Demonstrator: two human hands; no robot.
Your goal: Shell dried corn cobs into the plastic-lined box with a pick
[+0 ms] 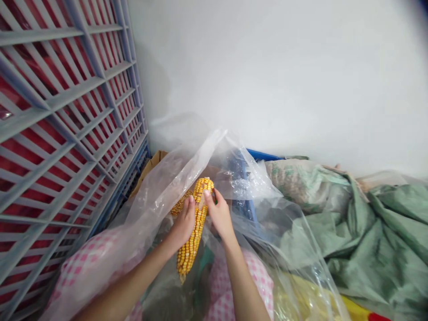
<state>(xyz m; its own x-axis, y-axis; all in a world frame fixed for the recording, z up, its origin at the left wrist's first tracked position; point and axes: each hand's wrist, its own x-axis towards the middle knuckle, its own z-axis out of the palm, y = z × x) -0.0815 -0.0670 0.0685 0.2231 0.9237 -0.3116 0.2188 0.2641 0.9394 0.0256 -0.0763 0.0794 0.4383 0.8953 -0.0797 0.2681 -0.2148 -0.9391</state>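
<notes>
A dried ear of corn (191, 249) with yellow kernels is held tilted in front of me, its pointed end down. My left hand (184, 223) grips its left side around the middle, thumb pressed on the kernels. On the upper right, my right hand (218, 213) is closed on the same ear, its thumb at a pale bare patch where kernels are gone. Behind the ear lies a heap of loose kernels (179, 204), partly hidden by my left hand. A clear plastic bag (174, 183) spreads open around both hands.
Grey plastic crates (67, 100) with red contents rise on the left. A cardboard box edge (150, 167) and a blue crate (245, 187) stand behind the bag. Right are a stuffed woven sack (301, 183) and a green tarp (377, 240). A white wall (284, 76) closes the back.
</notes>
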